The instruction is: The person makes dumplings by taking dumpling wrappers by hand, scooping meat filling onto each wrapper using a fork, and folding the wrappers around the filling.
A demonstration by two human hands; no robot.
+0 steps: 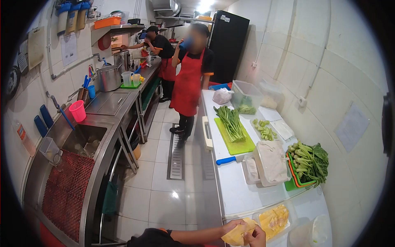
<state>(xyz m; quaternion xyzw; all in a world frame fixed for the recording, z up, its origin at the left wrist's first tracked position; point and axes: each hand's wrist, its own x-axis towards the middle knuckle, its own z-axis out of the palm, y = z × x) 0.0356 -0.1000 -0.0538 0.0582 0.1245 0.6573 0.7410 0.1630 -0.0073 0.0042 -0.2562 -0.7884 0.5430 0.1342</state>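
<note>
Both of my hands hold a soft, pale yellow sheet of food [236,237] at the bottom of the head view; its exact kind is unclear. My left hand [233,224] grips its upper edge, coming in from the left. Closed on its right side is my right hand [257,237], thumb and fingers pinching it. Just beyond them, a clear tray [289,210] contains more yellow pieces [273,221] in a layer. A whitish translucent tub [308,234] stands to the right of my right hand.
On the white counter are a green cutting board [247,145] with leafy greens [231,125], a blue-handled knife [226,160], a tub of white powder [271,160] and a green basket [294,183] of vegetables. One person in a red apron [185,86] stands in the aisle; another works behind. A sink [88,138] lies left.
</note>
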